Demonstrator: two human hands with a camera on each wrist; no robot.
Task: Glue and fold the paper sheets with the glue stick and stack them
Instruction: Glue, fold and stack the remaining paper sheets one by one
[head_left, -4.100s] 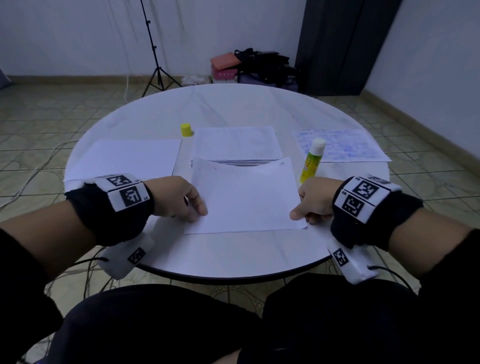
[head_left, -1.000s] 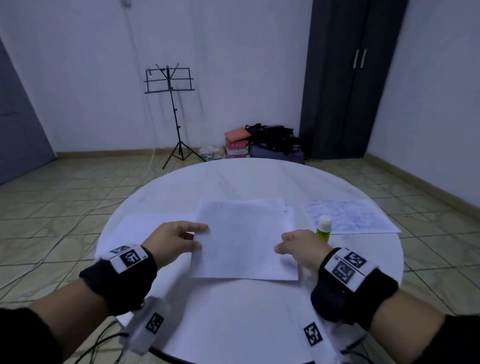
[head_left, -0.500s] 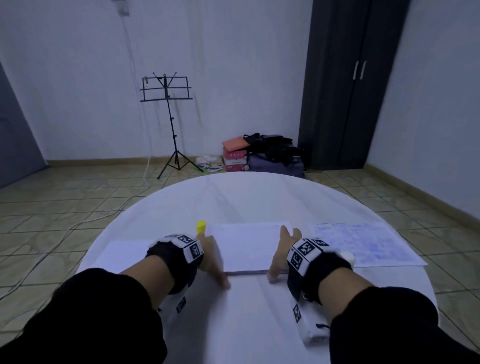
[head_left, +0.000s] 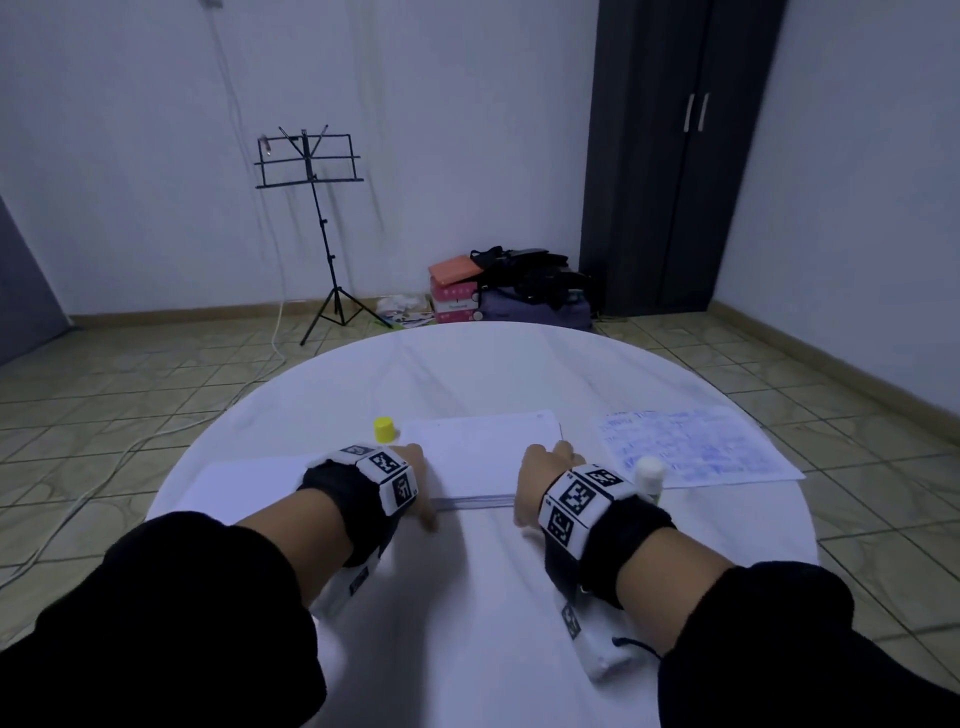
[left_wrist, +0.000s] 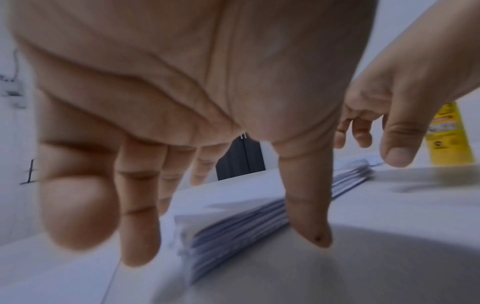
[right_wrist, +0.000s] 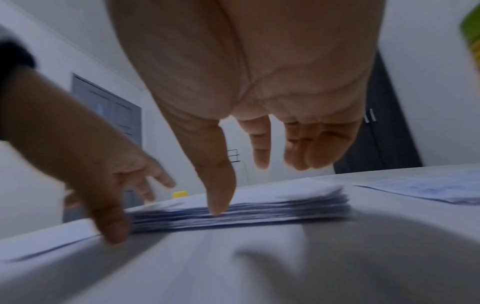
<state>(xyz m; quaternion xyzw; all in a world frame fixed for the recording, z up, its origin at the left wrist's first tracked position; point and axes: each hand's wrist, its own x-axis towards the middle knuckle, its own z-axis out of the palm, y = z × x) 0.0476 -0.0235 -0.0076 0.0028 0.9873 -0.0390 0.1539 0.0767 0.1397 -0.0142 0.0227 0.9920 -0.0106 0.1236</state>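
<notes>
A stack of folded white paper sheets (head_left: 478, 457) lies mid-table. My left hand (head_left: 421, 488) lies along its left side with straight fingers, and the thumb (left_wrist: 309, 216) touches the stack's (left_wrist: 233, 222) near edge. My right hand (head_left: 535, 483) lies along the right side, fingers straight, and its thumb (right_wrist: 218, 197) presses the near edge of the stack (right_wrist: 272, 207). The uncapped glue stick (head_left: 649, 475) stands just behind my right wrist. Its yellow cap (head_left: 384, 429) sits at the stack's far left corner.
A sheet covered in blue writing (head_left: 691, 449) lies to the right of the stack. A plain white sheet (head_left: 249, 483) lies to the left under my left forearm. The round white table (head_left: 493, 364) ends close behind the stack. A music stand, bags and a dark wardrobe stand beyond.
One second ago both hands held the folded sheet over the stack. It now lies on top, and both hands have settled along the stack's sides with thumbs against its near edge.
</notes>
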